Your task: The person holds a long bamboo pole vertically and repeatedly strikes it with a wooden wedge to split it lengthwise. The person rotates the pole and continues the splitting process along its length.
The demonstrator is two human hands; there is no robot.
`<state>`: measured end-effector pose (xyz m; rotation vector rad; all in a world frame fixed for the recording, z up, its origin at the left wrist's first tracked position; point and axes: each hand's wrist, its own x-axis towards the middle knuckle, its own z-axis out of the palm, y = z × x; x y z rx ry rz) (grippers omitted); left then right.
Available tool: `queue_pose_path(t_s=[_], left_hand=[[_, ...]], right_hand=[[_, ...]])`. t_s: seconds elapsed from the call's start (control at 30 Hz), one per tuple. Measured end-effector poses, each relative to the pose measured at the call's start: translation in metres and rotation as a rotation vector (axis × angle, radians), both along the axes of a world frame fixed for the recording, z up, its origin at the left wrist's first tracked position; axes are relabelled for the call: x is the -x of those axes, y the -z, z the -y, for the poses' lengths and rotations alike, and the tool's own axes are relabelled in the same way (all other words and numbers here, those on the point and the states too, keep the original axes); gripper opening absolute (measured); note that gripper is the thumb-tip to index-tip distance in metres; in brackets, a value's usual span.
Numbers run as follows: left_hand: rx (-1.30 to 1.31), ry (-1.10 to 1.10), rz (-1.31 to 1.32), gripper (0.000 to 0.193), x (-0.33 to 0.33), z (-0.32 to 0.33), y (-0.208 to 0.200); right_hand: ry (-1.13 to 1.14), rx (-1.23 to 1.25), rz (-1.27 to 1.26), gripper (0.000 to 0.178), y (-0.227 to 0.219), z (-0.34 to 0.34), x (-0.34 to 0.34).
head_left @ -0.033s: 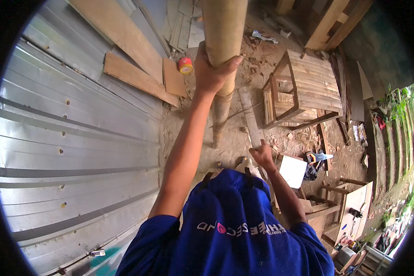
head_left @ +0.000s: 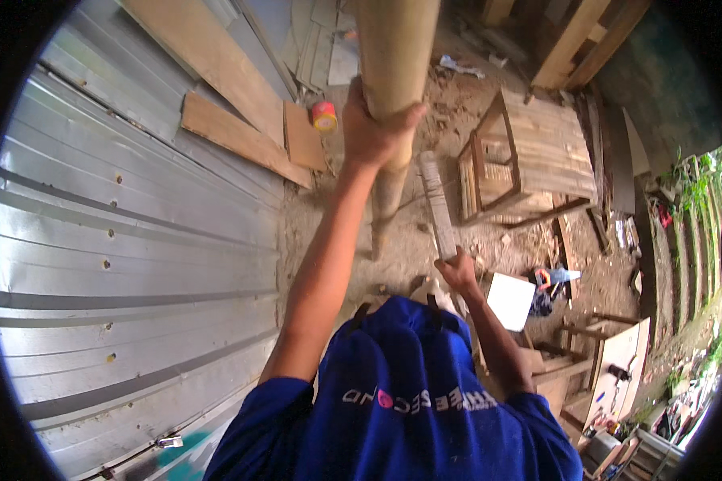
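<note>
A thick tan bamboo pole (head_left: 397, 56) stands roughly upright, its lower end near the dirt floor and its top beyond the upper edge of the picture. My left hand (head_left: 375, 132) is wrapped round it, arm stretched forward. To the right of the pole, my right hand (head_left: 458, 270) grips a long flat grey-brown wooden slat (head_left: 436, 200) by its near end. The slat's far end points up beside the pole, apart from it in the picture. Whether the bamboo touches the ground I cannot tell.
A corrugated metal wall (head_left: 136, 248) runs along my left, with wooden boards (head_left: 237, 132) leaning there. A red-and-yellow can (head_left: 324, 117) stands beside them. To the right are a slatted wooden stool (head_left: 549, 148), a white panel (head_left: 511, 301), a handsaw (head_left: 560, 276) and a wooden frame (head_left: 618, 365).
The upper part of the bamboo pole has tilted slightly right, and my left hand has shifted a little with it. The slat's far end has moved slightly right. My right hand has barely moved.
</note>
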<state>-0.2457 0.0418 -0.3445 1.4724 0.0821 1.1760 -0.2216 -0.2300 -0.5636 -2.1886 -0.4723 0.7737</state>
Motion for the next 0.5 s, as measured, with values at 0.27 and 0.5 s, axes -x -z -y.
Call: queue_pose_path(t_s=[0.27,0.5], left_hand=[[-0.067,-0.078,-0.034,0.071,-0.013,-0.001,0.001],[-0.063,-0.055,-0.080,0.070,-0.013,-0.005,0.001]], right_hand=[[-0.015,-0.335,0.255,0.050,0.029,-0.013,-0.022],[0.111,-0.356,0.034,0.043,0.006,-0.007,-0.029]])
